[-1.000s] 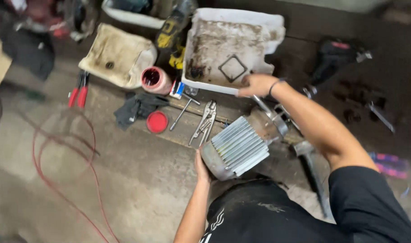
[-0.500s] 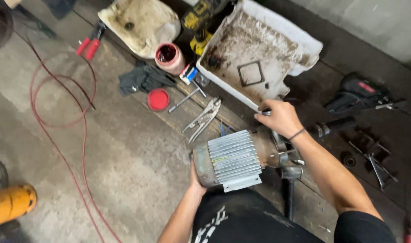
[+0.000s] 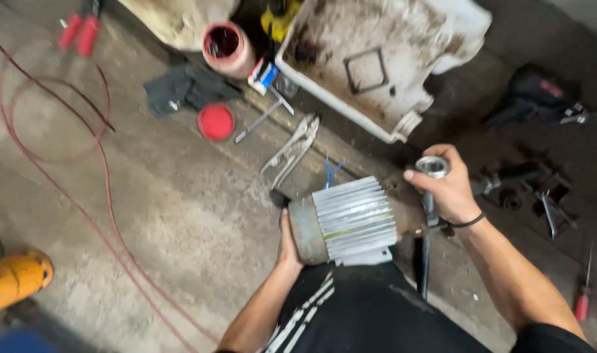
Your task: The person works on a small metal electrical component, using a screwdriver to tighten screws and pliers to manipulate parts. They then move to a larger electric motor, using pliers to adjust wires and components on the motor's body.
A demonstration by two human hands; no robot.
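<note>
Since half a second ago the right hand point(image 3: 445, 189) has come off the white tray's point(image 3: 403, 127) edge and closed around a socket wrench point(image 3: 432, 171) at the shaft end of the finned electric motor point(image 3: 354, 219). The left hand point(image 3: 287, 243) cups the motor's rear cap, fingers hidden, steadying it on the floor point(image 3: 148, 216) against the knee. Locking pliers point(image 3: 292, 149) lie just beyond. The motor looks fully assembled; any loosening seems barely begun
</note>
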